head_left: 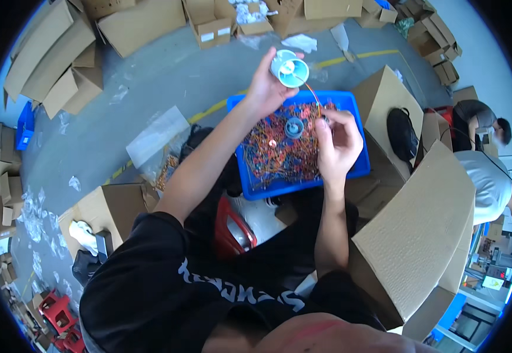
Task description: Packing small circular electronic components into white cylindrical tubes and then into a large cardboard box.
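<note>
My left hand [270,88] is wrapped round a pale blue cup-shaped housing [291,68], its open end facing me with a white part inside. An orange-red wire [310,90] runs out of the housing. My right hand [339,141] pinches the other end of that wire between thumb and fingers. Below both hands sits a blue plastic tray [236,105], filled with a tangle of small coloured wires [268,159]. On the wires rests a grey-blue round part [294,127]. The exact tip of the wire is hidden by my fingers.
Cardboard boxes stand close on my right, one with a large raised flap [415,229]. A black bag [403,134] lies on a box there. An open carton [115,206] is at my left. Two people work at far right, one in a white shirt [484,182]. Plastic scraps litter the floor.
</note>
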Available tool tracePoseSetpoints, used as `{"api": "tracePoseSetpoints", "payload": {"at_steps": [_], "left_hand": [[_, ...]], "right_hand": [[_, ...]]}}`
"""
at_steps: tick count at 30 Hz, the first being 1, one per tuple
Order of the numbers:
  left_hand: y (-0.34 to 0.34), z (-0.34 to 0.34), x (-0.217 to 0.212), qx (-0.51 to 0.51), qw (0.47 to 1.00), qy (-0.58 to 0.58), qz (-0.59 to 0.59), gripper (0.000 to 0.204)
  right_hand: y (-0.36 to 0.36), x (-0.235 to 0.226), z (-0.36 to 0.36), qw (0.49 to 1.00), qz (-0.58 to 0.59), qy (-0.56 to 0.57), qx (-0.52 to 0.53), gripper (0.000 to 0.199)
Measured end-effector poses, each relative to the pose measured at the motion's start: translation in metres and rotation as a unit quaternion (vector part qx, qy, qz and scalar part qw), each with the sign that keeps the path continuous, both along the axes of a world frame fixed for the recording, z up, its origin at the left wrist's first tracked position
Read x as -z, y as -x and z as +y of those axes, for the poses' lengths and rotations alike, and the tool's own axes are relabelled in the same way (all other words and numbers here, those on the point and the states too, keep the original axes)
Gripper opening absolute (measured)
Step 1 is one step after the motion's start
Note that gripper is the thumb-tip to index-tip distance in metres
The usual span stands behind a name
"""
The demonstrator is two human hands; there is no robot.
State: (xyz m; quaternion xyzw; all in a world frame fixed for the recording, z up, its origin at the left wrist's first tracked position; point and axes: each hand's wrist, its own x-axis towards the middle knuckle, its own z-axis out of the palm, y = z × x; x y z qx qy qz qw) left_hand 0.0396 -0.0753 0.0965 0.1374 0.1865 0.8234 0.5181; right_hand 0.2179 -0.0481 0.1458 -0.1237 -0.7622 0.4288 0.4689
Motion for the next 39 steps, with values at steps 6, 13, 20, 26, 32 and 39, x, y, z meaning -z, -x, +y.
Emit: {"api": "tracePoseSetpoints", "payload": {"at_steps": [6,13,20,26,32,39], "left_hand": [[-0.017,0.011,0.009,0.041,0.997,-0.028,0.053,0.067],[-0.024,0.009,0.002,0.039,0.997,0.003,0.069,0.071],[-0.021,0.002,0.009,0.07,0.992,-0.01,0.103,0.074],[-0.033,0.009,0.008,0.069,0.971,0.004,0.227,0.073],[-0.037,0.009,0.009,0.122,0.959,-0.006,0.257,0.07],[-0.048,0.013,0.001,0.093,0.986,-0.027,0.135,0.056]], "right_hand": [[-0.008,0.009,0.001,1.0,0.001,-0.018,-0.008,0.02],[-0.005,0.014,0.004,1.0,-0.011,-0.007,0.019,0.021],[0.004,0.016,-0.004,0.999,-0.039,-0.005,0.028,0.022],[0.005,0.025,0.003,0.997,-0.041,0.0,0.071,0.024],[0.008,0.022,0.005,0.989,-0.051,-0.016,0.136,0.025],[-0.001,0.026,0.013,0.993,-0.011,-0.005,0.116,0.019]]}}
